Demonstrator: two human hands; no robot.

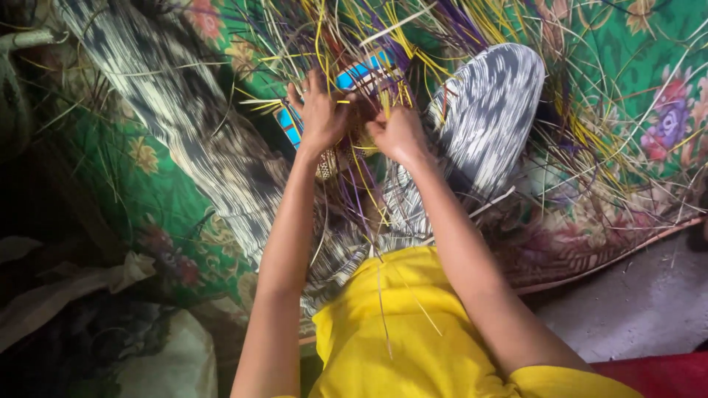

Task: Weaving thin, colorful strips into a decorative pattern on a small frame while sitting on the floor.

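- Woven piece [359, 110]: small, half-made, blue and tan w/ yellow and purple strands, lies on the lap betw. both hands.
- Left hand [318, 114]: just left of woven piece, fingers spread, palm pressed on its blue edge.
- Right hand [398, 133]: just right of woven piece, fingers curled tight, pinching strands at its rim.
- Loose strips [383, 29]: yellow, purple, pale, fan out above and around woven piece.
- Patterned black-white cloth [487, 103]: over the knees, under and beside woven piece.
- Green floral mat [634, 66]: beneath, beyond woven piece to both sides.
- Yellow shirt [413, 332]: below woven piece, nearest cam.
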